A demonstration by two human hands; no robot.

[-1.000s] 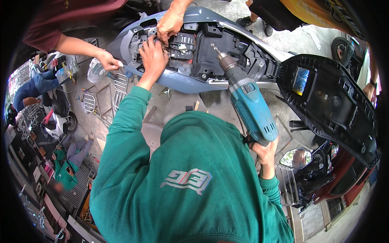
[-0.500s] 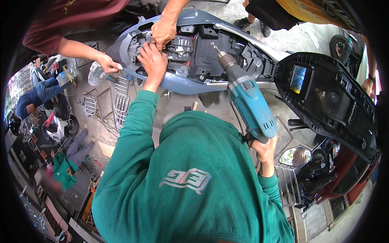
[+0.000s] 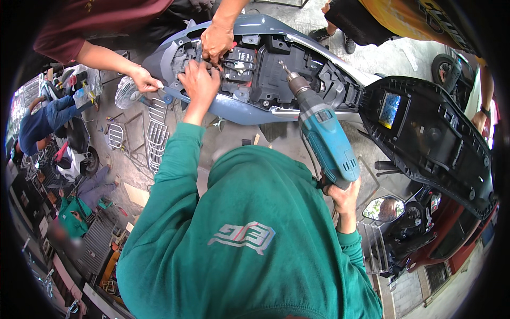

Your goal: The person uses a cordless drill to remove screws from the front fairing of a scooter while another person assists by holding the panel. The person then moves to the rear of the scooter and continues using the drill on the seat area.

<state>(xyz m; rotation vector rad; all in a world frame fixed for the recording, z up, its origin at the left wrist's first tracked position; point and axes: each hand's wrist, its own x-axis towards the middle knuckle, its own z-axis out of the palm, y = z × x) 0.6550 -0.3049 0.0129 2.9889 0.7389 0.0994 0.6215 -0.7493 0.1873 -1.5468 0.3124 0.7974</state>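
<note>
My right hand (image 3: 344,196) grips the handle of a teal power drill (image 3: 328,139), whose bit points up and left over the scooter body. My left hand (image 3: 199,82) is at the left end of the opened scooter (image 3: 241,114), its fingers bent together around something I cannot make out. A co-worker's hand (image 3: 217,41) works right beside it, touching or nearly so. That person's other hand (image 3: 146,80) pinches the blue-grey panel edge at the left. A black battery (image 3: 239,66) with wires sits in the bay just right of my fingers.
The raised black seat (image 3: 430,141) stands open at the right. A grey fan (image 3: 127,93) and metal racks (image 3: 156,127) are on the floor at left. Another person in a yellow shirt (image 3: 414,21) stands at the far side. A mirror (image 3: 383,208) is near my right arm.
My left hand has drawn slightly left and down, its fingers more bent. The co-worker's upper hand has shifted a little right. The drill has stayed almost in place.
</note>
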